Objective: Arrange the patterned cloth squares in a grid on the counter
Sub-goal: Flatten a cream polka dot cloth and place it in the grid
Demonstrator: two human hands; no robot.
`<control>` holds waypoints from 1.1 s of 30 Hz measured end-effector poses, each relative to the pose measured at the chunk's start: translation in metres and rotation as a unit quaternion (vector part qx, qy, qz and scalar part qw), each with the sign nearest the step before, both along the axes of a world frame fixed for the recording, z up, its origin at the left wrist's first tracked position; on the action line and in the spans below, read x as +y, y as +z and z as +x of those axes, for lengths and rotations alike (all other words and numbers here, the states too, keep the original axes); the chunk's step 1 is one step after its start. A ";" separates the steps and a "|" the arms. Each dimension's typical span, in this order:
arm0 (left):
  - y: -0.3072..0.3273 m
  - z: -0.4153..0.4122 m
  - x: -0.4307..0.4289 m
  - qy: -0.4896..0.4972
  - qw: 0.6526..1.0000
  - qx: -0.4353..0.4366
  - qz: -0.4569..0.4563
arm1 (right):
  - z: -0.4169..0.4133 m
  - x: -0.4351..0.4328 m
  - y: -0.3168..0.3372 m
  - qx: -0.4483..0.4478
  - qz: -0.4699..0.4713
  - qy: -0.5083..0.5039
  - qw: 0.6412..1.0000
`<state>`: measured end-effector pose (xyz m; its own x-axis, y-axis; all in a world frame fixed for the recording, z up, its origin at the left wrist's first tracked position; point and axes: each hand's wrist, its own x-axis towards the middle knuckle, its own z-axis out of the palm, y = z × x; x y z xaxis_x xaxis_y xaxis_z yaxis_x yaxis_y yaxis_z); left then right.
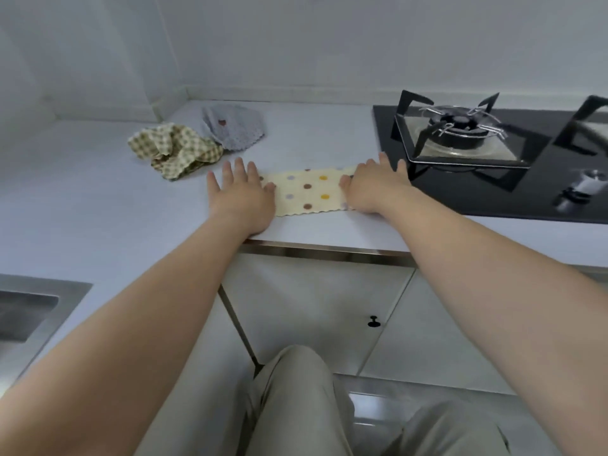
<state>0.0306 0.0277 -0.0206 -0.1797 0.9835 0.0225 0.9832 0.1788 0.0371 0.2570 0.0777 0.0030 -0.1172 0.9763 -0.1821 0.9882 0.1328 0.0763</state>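
Three patterned cloths are lying on one counter (pixel 98 205): one cream dotted cloth (pixel 307 192) at the centre, one green checked cloth (pixel 174 149) at ten o'clock from it, and one grey cloth (pixel 233 126) at eleven o'clock. Two hands are pressing flat on the dotted one, the left hand (pixel 241 192) at its nine o'clock and the right hand (pixel 371 187) at its three. One black hob (pixel 460 199) at two o'clock is carrying two pan supports, the first pan support (pixel 457 126) whole and the second pan support (pixel 589 120) cut by the frame edge. One sink (pixel 23 311) is showing at eight o'clock and one cabinet knob (pixel 372 321) at five.
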 end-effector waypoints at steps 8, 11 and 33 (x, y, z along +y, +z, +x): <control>0.000 0.049 0.003 -0.165 0.984 -0.059 -0.014 | -0.008 0.001 0.008 0.149 0.051 -0.078 0.984; -0.002 0.053 0.005 -0.155 0.986 -0.046 -0.028 | -0.006 0.002 0.016 0.224 0.088 -0.049 0.969; 0.065 0.020 -0.015 -0.069 0.823 -0.560 -0.057 | -0.030 -0.041 0.068 0.395 0.040 0.037 0.917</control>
<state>0.0505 0.0125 0.0447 0.0891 0.9804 -0.1757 0.3543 0.1337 0.9255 0.2271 0.0369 0.0715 -0.2482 0.9669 0.0589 0.7281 0.2263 -0.6471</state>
